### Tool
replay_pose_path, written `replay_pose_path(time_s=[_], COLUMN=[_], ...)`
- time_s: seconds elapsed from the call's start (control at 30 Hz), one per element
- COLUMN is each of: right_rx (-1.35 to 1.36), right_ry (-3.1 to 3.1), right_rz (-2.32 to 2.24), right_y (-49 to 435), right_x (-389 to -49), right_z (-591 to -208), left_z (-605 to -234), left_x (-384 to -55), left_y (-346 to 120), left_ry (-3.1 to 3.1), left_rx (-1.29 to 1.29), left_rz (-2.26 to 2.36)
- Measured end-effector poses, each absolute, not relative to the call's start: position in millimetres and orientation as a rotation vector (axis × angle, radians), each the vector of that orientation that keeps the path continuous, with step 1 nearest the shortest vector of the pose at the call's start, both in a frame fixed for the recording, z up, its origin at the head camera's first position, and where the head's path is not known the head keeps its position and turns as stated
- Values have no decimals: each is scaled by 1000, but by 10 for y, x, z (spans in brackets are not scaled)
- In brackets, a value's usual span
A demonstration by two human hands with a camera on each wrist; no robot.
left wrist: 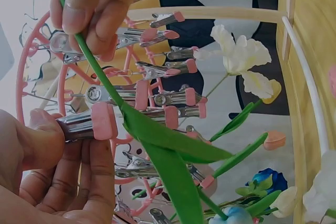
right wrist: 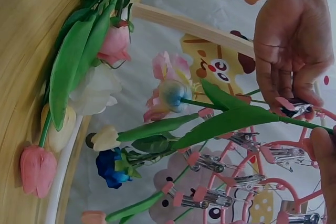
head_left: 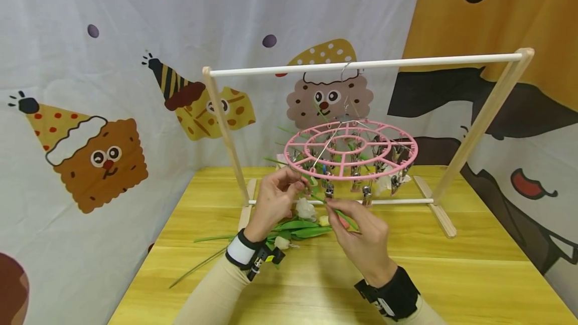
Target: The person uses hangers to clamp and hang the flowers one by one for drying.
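Note:
My left hand (head_left: 273, 202), near the front left of the pink round clip hanger (head_left: 343, 178), pinches a metal clip with pink tips (left wrist: 104, 121) between thumb and fingers. My right hand (head_left: 363, 234) grips the thin green stem (left wrist: 97, 69) of an artificial tulip. That stem runs close beside the clip's pink tips; whether it lies between them I cannot tell. Broad green leaves (right wrist: 226, 124) spread from the stem, and a pale blue tulip head (right wrist: 176, 97) shows at its far end. In the right wrist view, only part of my right hand appears, at the right edge.
Other clips hold hanging flowers, among them a blue rose (left wrist: 265, 179) and a white bloom (left wrist: 241, 59). The hanger hooks over a white rod (head_left: 280, 69) between wooden posts (head_left: 483, 109). Loose flowers, including a pink tulip (right wrist: 38, 171), lie on the wooden table (head_left: 487, 275).

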State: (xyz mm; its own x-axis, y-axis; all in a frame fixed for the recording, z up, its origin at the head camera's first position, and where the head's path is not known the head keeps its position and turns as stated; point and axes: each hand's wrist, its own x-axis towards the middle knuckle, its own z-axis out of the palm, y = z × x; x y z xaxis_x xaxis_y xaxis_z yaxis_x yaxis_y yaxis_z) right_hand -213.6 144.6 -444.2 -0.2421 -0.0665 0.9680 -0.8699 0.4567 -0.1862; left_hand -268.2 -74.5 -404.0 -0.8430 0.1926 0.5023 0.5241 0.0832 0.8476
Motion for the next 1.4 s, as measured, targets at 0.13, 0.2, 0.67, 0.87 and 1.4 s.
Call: replay_pose_path(time_s=[0.13, 0.2, 0.67, 0.87, 1.4], right_rx=[825, 829, 835, 827, 815], right_ry=[-1647, -1645, -1639, -1644, -1702], right_rz=[959, 971, 1025, 1060, 1103], right_y=[1445, 1442, 1401, 1399, 1361], right_x=[-2154, -2159, -2159, -2154, -2141], right_z=[-4450, -4453, -4436, -4439, -4436], left_z=[-4052, -4057, -4059, -4072, -4089], left_x=[-2683, -2682, -2696, -2691, -2690], left_y=[-739, -736, -716, -721, -796], left_ry=[-2090, -2093, -2044, -2053, -2189], left_rx=[-725, -724, -835, -863, -885], left_rz=[-1857, -1863, -1956, -1996, -1886])
